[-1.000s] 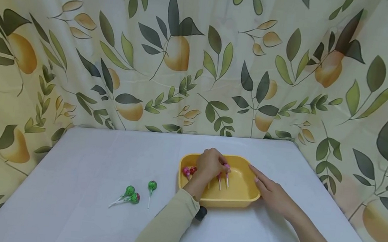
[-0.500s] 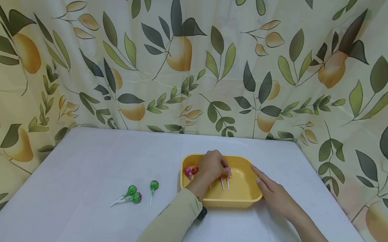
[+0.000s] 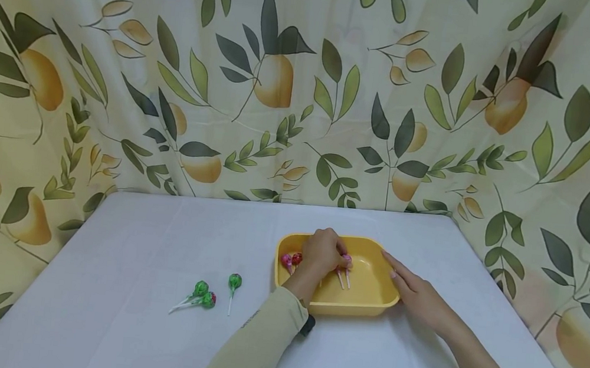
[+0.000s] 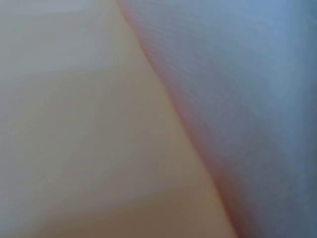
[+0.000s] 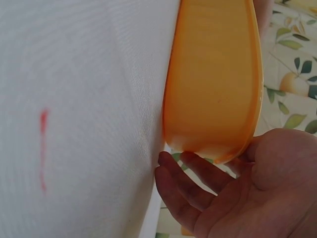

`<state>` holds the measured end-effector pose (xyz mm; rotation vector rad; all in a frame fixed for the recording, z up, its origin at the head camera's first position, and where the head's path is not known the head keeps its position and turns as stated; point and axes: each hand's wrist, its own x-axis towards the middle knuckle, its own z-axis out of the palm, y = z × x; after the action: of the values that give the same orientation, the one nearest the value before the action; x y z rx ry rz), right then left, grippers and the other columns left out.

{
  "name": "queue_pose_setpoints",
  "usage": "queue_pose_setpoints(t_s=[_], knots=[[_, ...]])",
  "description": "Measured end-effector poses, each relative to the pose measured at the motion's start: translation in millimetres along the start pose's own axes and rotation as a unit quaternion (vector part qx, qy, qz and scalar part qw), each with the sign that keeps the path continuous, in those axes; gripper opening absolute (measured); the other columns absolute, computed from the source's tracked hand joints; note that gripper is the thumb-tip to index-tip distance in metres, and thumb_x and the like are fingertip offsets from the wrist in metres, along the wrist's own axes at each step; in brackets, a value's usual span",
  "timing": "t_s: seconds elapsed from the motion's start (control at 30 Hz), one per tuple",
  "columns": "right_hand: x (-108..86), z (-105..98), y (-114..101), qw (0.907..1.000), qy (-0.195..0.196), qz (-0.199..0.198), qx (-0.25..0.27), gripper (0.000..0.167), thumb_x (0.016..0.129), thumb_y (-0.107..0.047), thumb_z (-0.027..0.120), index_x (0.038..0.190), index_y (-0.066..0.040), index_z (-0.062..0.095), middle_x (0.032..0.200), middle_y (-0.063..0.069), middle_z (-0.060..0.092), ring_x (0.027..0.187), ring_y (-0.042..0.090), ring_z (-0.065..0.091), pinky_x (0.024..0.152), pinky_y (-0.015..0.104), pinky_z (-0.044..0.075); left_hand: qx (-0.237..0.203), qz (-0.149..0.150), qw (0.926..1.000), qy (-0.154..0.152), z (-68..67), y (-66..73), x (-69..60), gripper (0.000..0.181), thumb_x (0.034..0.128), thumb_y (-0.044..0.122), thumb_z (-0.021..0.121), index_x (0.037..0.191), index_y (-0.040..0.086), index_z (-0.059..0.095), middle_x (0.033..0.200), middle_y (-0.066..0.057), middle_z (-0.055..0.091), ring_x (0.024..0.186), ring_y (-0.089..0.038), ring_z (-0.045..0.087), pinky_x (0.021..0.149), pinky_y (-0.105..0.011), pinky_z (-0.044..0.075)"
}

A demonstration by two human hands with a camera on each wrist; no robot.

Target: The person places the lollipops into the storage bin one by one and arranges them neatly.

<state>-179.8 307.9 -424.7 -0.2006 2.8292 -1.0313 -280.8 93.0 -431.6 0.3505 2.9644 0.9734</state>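
A yellow plastic tray (image 3: 357,311) stands on the table. My left hand (image 3: 320,250) reaches inside it and pinches a pink-wrapped lollipop (image 3: 347,260) by its head. Right beside that one, a second white stick (image 3: 340,278) shows, its head mostly hidden by the fingers. Left of the wrist, a pink lollipop (image 3: 286,260) and a red lollipop (image 3: 297,258) lie in the tray. My right hand (image 3: 417,296) rests against the tray's right end, fingers extended; in the right wrist view its fingertips touch the outer wall. The left wrist view is a blur.
To the left of the tray, two green-wrapped lollipops (image 3: 204,299) lie together on the white tablecloth (image 3: 122,262), with a single green lollipop (image 3: 234,283) nearer the tray. A curtain (image 3: 304,90) printed with fruit and leaves hangs behind and beside the table.
The head view has shifted slightly. The left hand has stayed at the pink lollipop, whose neighbouring stick has swung a little to the right. The right hand keeps its place on the tray.
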Motion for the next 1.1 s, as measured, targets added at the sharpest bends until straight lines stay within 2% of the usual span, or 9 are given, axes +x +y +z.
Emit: queue_pose_setpoints(t_s=[0.23,0.5,0.67,0.9,1.1], knots=[[0.6,0.4,-0.8,1.0,-0.001,0.003,-0.003,0.056,0.114,-0.037,0.037,0.166,-0.019,0.025,0.163,0.025,0.03,0.144,0.053,0.031,0.108,0.07,0.03,0.005,-0.006,1.0,-0.006,-0.5,1.4,-1.1,0.019,0.0732,0.037,0.096,0.079,0.024,0.083,0.074,0.014,0.066,0.081,-0.012,0.06,0.069,-0.03,0.046],[-1.6,-0.7,-0.8,0.9999,0.003,-0.013,0.004,0.055,0.114,-0.036,0.037,0.165,-0.019,0.027,0.162,0.024,0.032,0.145,0.052,0.029,0.109,0.07,0.028,0.009,0.001,0.9999,-0.004,-2.2,2.2,-2.3,0.019,0.0734,0.034,0.096,0.083,0.024,0.084,0.077,0.014,0.067,0.084,-0.011,0.061,0.068,-0.028,0.047],[-1.4,-0.7,-0.4,0.9999,0.002,-0.013,-0.001,0.056,0.114,-0.038,0.037,0.166,-0.019,0.026,0.163,0.023,0.031,0.145,0.052,0.03,0.109,0.07,0.029,0.005,-0.001,1.0,-0.001,-3.3,3.2,-2.7,0.019,0.0739,0.035,0.096,0.082,0.024,0.083,0.073,0.016,0.066,0.082,-0.01,0.06,0.068,-0.028,0.046],[-1.0,-1.6,0.2,0.9999,0.004,-0.015,-0.001,0.056,0.114,-0.037,0.037,0.165,-0.019,0.027,0.163,0.023,0.031,0.145,0.052,0.03,0.109,0.07,0.029,-0.013,-0.005,0.9999,0.004,-3.2,3.5,-1.0,0.019,0.0745,0.034,0.095,0.083,0.022,0.082,0.07,0.016,0.064,0.077,-0.009,0.06,0.067,-0.028,0.046],[-1.8,-0.3,0.6,0.9999,0.004,-0.011,0.003,0.056,0.114,-0.039,0.037,0.165,-0.02,0.028,0.162,0.024,0.033,0.144,0.053,0.03,0.109,0.07,0.029,-0.055,0.004,0.9983,0.017,-9.1,3.2,-2.6,0.02,0.0745,0.028,0.096,0.089,0.021,0.084,0.074,0.016,0.071,0.083,-0.01,0.064,0.071,-0.026,0.047]])
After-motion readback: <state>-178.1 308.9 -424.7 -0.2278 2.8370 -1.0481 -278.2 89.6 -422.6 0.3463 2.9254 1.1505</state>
